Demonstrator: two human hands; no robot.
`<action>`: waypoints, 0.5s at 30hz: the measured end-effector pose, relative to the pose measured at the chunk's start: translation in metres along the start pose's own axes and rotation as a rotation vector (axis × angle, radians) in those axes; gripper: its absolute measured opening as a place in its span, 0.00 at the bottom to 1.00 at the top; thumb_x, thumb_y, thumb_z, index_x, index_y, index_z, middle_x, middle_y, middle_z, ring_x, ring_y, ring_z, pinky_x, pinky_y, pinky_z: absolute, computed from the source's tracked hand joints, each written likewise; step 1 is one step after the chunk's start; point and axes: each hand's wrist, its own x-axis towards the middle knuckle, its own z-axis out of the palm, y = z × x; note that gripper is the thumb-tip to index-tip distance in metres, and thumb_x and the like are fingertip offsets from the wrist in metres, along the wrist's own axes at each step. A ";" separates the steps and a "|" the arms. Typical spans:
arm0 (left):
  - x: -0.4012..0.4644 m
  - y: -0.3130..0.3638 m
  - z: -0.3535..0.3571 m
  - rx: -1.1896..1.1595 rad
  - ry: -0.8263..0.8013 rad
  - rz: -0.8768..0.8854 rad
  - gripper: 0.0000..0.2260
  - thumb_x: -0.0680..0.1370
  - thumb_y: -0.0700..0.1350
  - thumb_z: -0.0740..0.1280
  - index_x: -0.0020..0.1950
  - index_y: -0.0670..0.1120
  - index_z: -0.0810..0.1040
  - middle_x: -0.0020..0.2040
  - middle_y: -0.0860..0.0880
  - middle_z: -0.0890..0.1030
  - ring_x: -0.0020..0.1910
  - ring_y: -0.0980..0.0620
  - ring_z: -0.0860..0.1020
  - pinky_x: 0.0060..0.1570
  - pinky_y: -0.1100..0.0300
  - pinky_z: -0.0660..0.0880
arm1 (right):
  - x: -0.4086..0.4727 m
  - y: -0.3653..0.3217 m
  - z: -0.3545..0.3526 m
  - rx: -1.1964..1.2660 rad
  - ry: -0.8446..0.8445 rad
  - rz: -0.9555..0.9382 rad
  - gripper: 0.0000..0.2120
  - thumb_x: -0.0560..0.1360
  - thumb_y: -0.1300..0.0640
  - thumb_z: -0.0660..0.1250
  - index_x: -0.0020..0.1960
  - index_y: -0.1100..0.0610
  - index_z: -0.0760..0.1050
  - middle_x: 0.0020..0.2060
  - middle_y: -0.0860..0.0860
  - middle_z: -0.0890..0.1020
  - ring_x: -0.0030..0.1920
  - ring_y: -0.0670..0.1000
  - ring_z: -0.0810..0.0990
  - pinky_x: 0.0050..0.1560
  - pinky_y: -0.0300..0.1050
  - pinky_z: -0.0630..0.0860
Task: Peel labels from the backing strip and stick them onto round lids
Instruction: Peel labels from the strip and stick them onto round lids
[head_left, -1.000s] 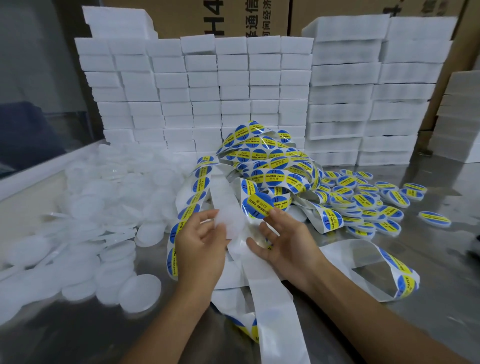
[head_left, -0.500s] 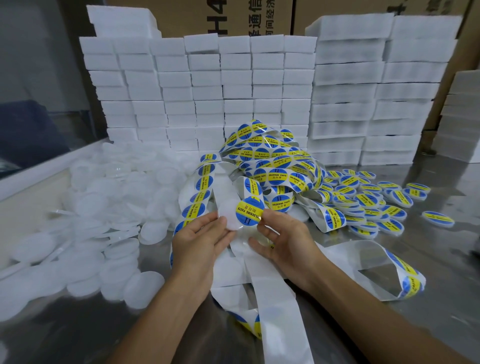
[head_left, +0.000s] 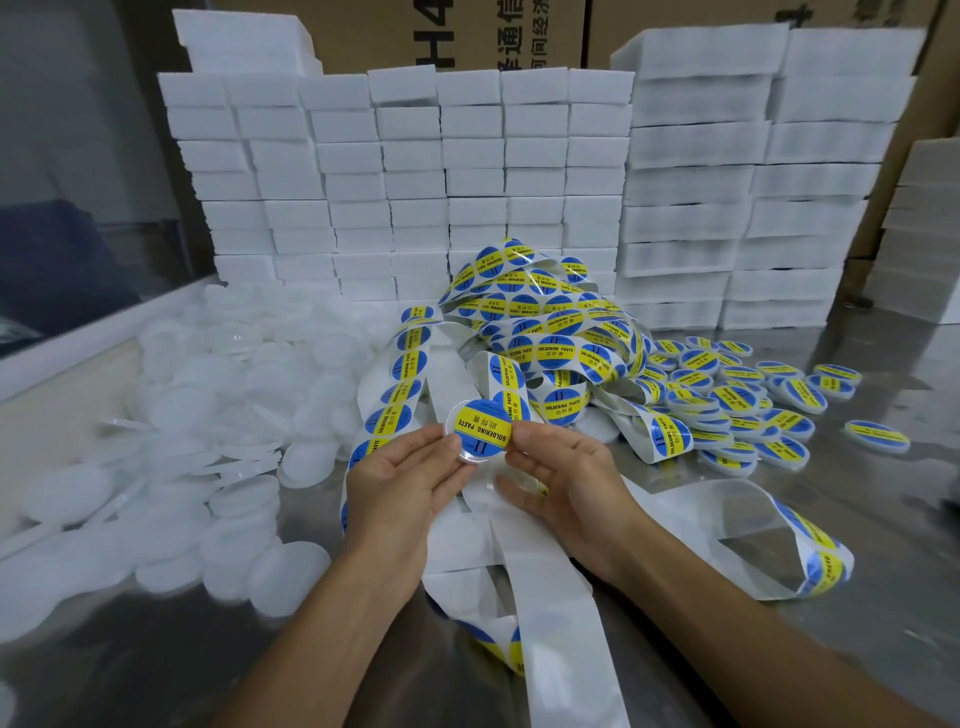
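Observation:
A round clear lid (head_left: 480, 430) with a blue and yellow "soldering paste" label on its face is held up between both hands above the steel table. My left hand (head_left: 402, 480) holds its left edge with thumb and fingers. My right hand (head_left: 561, 478) pinches its right edge. Behind and under the hands lies a tangled white backing strip (head_left: 540, 332) carrying several more labels, and its bare tail (head_left: 550, 582) runs toward me. A pile of plain white lids (head_left: 218, 415) lies to the left. Labelled lids (head_left: 727, 400) are spread out to the right.
Stacks of white foam blocks (head_left: 467, 171) form a wall across the back, with cardboard boxes (head_left: 395, 31) behind them. More white stacks (head_left: 919, 234) stand at the far right. The steel table (head_left: 893, 519) shows bare at the right and near front.
A label came off the strip and now sits on the lid. Both hands have lifted the lid slightly and closed in on its edges.

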 end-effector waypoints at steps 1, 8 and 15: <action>0.000 0.000 0.000 0.002 -0.003 0.000 0.08 0.73 0.35 0.71 0.51 0.39 0.79 0.43 0.43 0.86 0.43 0.48 0.85 0.38 0.62 0.81 | 0.000 0.000 0.000 -0.002 0.001 -0.001 0.10 0.63 0.55 0.77 0.44 0.56 0.86 0.41 0.53 0.83 0.44 0.49 0.80 0.60 0.57 0.77; -0.001 0.001 0.001 0.002 0.016 0.002 0.07 0.72 0.34 0.71 0.49 0.40 0.80 0.43 0.42 0.86 0.43 0.47 0.85 0.39 0.61 0.81 | -0.001 -0.001 0.000 -0.024 0.003 -0.003 0.10 0.64 0.56 0.76 0.44 0.57 0.86 0.41 0.53 0.84 0.46 0.50 0.79 0.61 0.57 0.77; 0.000 0.000 0.001 0.020 0.035 0.016 0.07 0.72 0.34 0.72 0.49 0.39 0.80 0.42 0.42 0.86 0.42 0.47 0.86 0.37 0.62 0.81 | -0.001 0.000 0.001 -0.040 0.006 -0.014 0.04 0.70 0.59 0.73 0.43 0.56 0.86 0.41 0.53 0.84 0.45 0.50 0.80 0.61 0.57 0.77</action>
